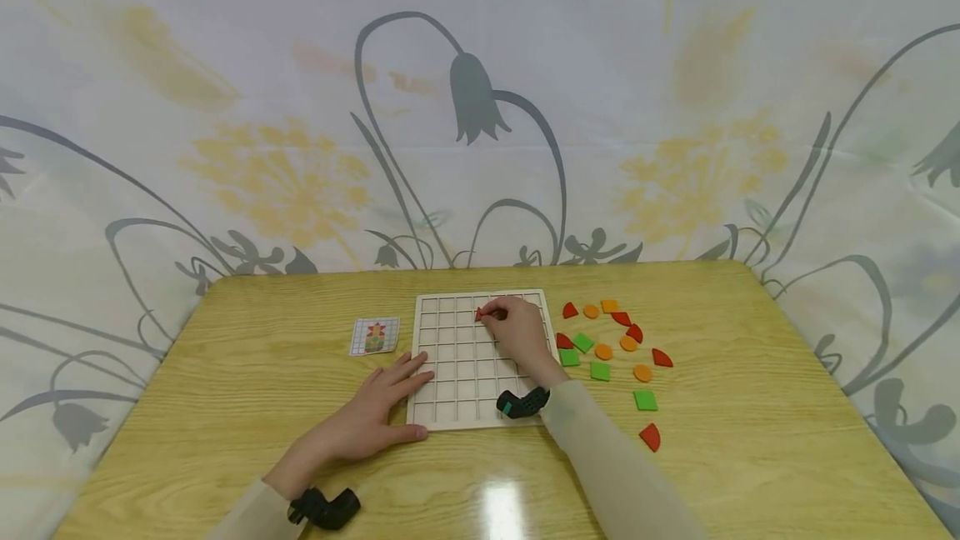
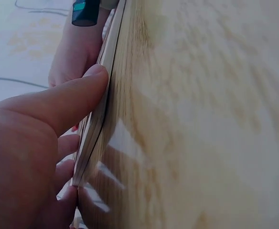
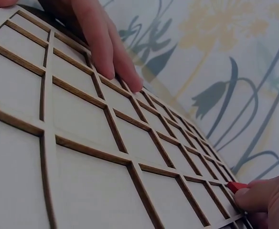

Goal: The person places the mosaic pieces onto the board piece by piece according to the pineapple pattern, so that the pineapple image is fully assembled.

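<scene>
A white grid board [image 1: 455, 394] with square recesses lies on the table. Over its upper part, my right hand [image 1: 519, 332] pinches a small red quarter-circle tile [image 1: 478, 315] between thumb and fingers. In the right wrist view the red tile [image 3: 235, 186] is at a cell near the board's far edge. My left hand [image 1: 367, 411] rests along the board's left side with straight fingers, some over the rim; in the left wrist view its thumb [image 2: 77, 98] touches the board's edge [image 2: 97, 112].
A pattern card [image 1: 375, 336] lies left of the board. Loose tiles are scattered at the right: several red quarter-circles [image 1: 651, 437], orange circles [image 1: 642, 373], green squares [image 1: 600, 371] and an orange square [image 1: 609, 306]. A flower-patterned cloth [image 1: 472, 190] hangs behind the wooden table [image 1: 247, 373].
</scene>
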The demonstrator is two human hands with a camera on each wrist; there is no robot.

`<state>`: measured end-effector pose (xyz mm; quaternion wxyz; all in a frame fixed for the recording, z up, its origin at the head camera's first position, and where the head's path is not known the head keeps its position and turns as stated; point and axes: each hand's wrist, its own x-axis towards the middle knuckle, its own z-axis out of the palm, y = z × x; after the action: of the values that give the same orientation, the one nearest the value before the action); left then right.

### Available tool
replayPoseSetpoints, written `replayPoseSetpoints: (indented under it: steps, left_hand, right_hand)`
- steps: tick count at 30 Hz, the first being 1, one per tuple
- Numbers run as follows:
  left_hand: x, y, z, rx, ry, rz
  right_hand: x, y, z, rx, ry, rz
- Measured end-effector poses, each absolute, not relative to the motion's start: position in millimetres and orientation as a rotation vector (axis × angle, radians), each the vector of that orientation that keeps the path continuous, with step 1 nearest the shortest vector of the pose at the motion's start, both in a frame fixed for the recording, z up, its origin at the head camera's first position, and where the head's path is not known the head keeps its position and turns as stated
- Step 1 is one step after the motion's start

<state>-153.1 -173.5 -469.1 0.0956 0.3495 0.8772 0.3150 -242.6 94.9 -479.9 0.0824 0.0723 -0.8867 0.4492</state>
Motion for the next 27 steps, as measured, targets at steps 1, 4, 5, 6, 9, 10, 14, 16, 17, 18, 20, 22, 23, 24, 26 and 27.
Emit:
replayPoseSetpoints:
  steps: [1, 4, 5, 6, 9, 10, 14, 16, 17, 18, 20, 22, 23, 24, 26, 27]
  left_hand:
    - [-153.3, -173.4, -469.5, 1.035, 2.599, 0.937]
    - [-153.6, -173.3, -470.4, 1.036, 2.602, 0.937]
    - [-153.6, -173.3, -470.5, 1.036, 2.602, 0.937]
    - [-153.6, -173.2, -470.4, 1.037, 2.602, 0.939]
    - [-153.4, -173.2, -470.3, 1.034, 2.601, 0.942]
    - [-153.4, -173.3, -470.3, 1.032, 2.601, 0.942]
    - [-153.4, -173.1, -470.3, 1.026, 2.604, 0.940]
    - [-153.6, -173.2, -470.4, 1.023, 2.608, 0.935]
    - [-153.6, -173.2, -470.4, 1.022, 2.609, 0.934]
    - [-153.6, -173.3, -470.4, 1.020, 2.610, 0.931]
    - [-153.6, -173.4, -470.4, 1.018, 2.610, 0.929]
    - [-153.5, -173.5, -470.3, 1.017, 2.608, 0.930]
    - [-153.3, -173.5, -470.1, 1.018, 2.606, 0.932]
    - [-153.3, -173.5, -470.1, 1.020, 2.603, 0.933]
    - [-153.1, -173.4, -470.2, 1.022, 2.603, 0.932]
    - [-153.0, -173.4, -470.3, 1.023, 2.602, 0.933]
  right_hand:
    - [-242.4, 94.9, -480.1, 0.216, -2.647, 1.337]
    - [-242.2, 95.0, -480.5, 0.224, -2.638, 1.326]
    - [-242.2, 95.2, -480.6, 0.227, -2.634, 1.328]
    - [-242.0, 95.3, -480.5, 0.230, -2.632, 1.331]
    - [-242.3, 95.8, -481.2, 0.245, -2.629, 1.336]
    - [-242.3, 95.9, -481.3, 0.248, -2.629, 1.341]
    - [-243.2, 96.3, -481.7, 0.264, -2.637, 1.342]
    - [-243.8, 96.4, -482.0, 0.264, -2.641, 1.344]
    - [-244.0, 96.4, -482.2, 0.265, -2.644, 1.341]
    - [-244.4, 96.3, -482.6, 0.263, -2.647, 1.341]
    - [-244.5, 96.0, -482.8, 0.259, -2.650, 1.341]
    - [-244.3, 95.8, -483.0, 0.259, -2.650, 1.346]
    - [-244.0, 95.8, -482.8, 0.262, -2.647, 1.351]
    - [-243.7, 95.9, -482.7, 0.267, -2.644, 1.353]
    - [-242.8, 96.4, -482.3, 0.278, -2.635, 1.363]
    - [-242.1, 96.7, -482.2, 0.283, -2.629, 1.370]
